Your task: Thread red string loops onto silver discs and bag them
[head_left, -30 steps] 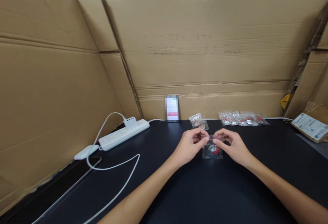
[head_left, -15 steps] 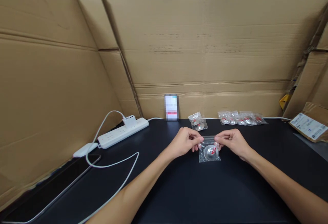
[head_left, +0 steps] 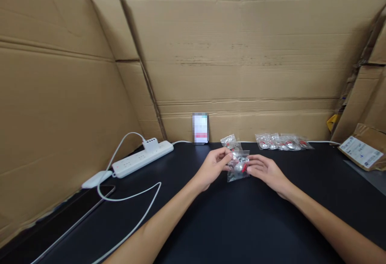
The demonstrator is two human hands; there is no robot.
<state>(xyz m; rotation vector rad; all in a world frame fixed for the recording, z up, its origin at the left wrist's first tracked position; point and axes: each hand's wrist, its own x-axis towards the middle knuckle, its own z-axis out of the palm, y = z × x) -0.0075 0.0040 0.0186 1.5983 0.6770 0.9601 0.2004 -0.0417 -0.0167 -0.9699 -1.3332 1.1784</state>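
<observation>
A small clear plastic bag (head_left: 238, 175) with a shiny round metal piece and a red mark inside is held just above the black table. My left hand (head_left: 214, 165) is closed on its left side, thumb in front. At its right edge, my right hand (head_left: 265, 171) has its fingertips and thumb on the plastic beside the red mark, in a loose pinch. The bag hangs slightly tilted, its upper part partly covered by my left fingers. Just behind it lies a similar bag (head_left: 230, 140), partly hidden by the held one.
Several similar bags (head_left: 283, 141) lie in a row at the back right. A phone (head_left: 200, 128) leans against the cardboard wall (head_left: 241, 71). On the left are a white power strip (head_left: 143, 159), a cable (head_left: 150, 205) and a dark flat device (head_left: 69, 219). A labelled package (head_left: 362, 151) sits far right.
The bag has moved slightly left and up, turning a little. My right hand has shifted from the bag's top corner to its right edge, with the fingers straighter.
</observation>
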